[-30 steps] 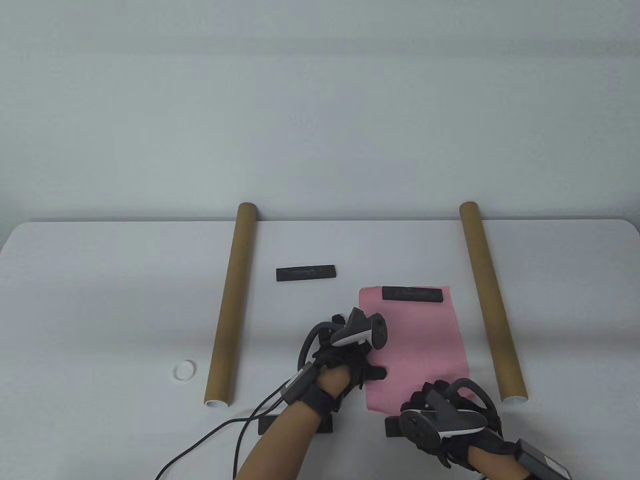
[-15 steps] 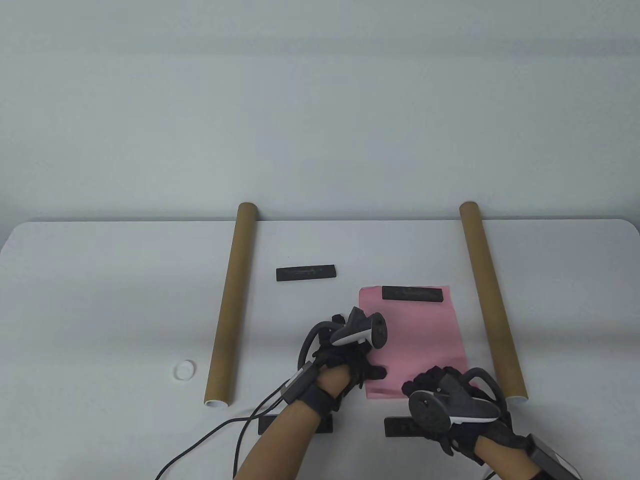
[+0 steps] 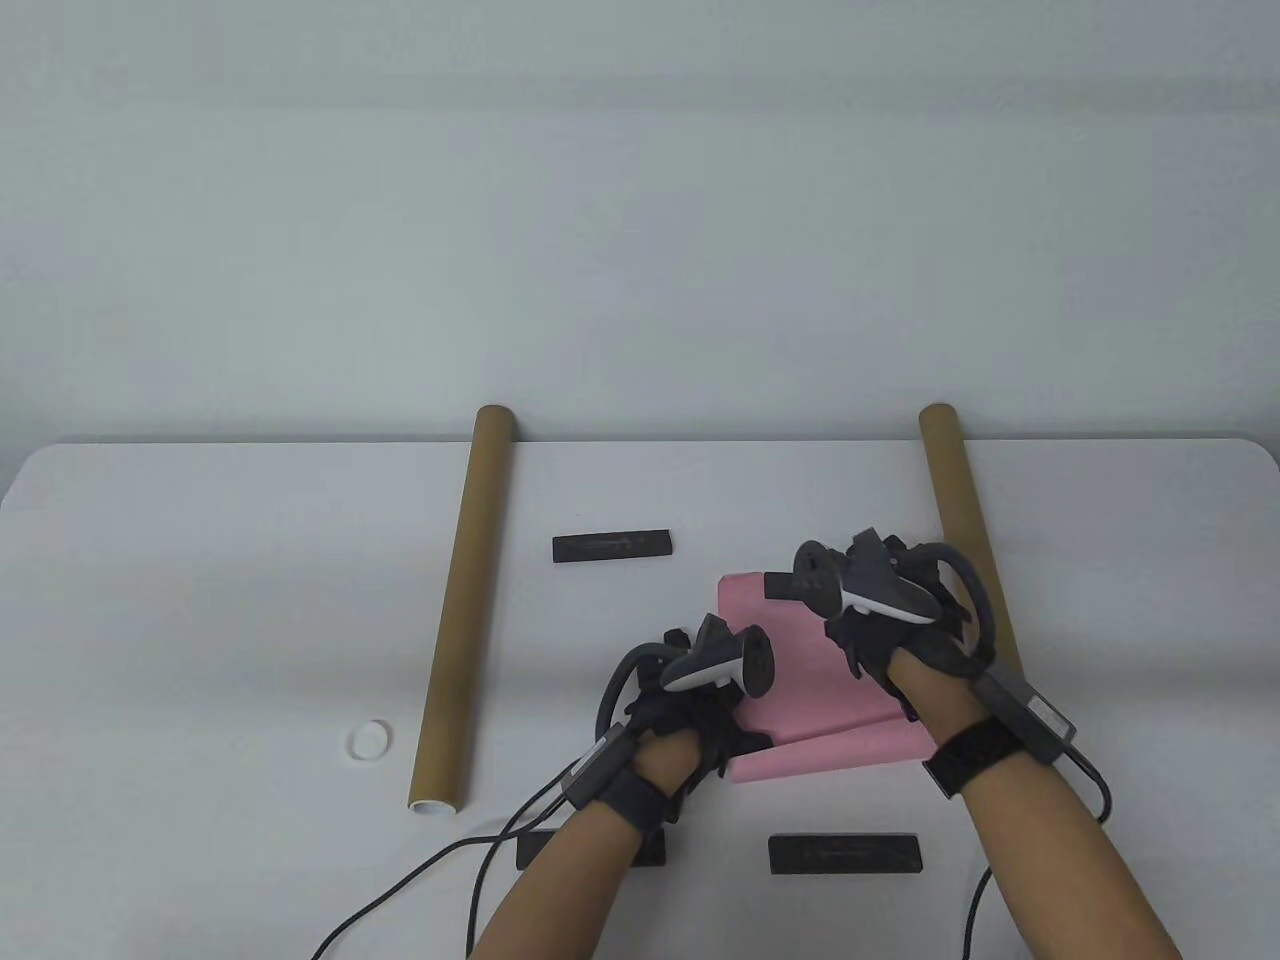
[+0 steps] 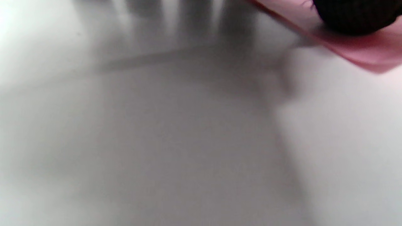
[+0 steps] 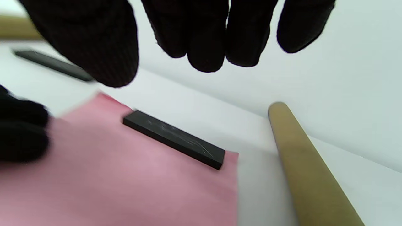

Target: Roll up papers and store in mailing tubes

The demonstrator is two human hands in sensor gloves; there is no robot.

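Note:
A pink paper [image 3: 830, 680] lies flat between two brown mailing tubes, the left tube [image 3: 465, 600] and the right tube [image 3: 955, 500]. Its near edge curls up into a low roll [image 3: 830, 752]. My left hand [image 3: 700, 705] rests on the paper's left edge, and in the left wrist view a fingertip [image 4: 355, 15] presses on the pink paper [image 4: 361, 50]. My right hand [image 3: 880, 610] hovers over the paper's far end. Its fingers [image 5: 207, 47] hang loose and hold nothing, above a black bar [image 5: 174, 139] lying on the pink paper [image 5: 125, 188].
Another black bar [image 3: 612, 546] lies beyond the paper, and two more sit near the front edge, one [image 3: 845, 853] in plain sight and one [image 3: 590, 848] partly under my left forearm. A white cap [image 3: 370, 741] lies left of the left tube. Cables [image 3: 420, 880] trail off the front.
My right hand left the paper's near edge and moved to the far end over the black bar. The near edge has curled up. My left hand stayed put.

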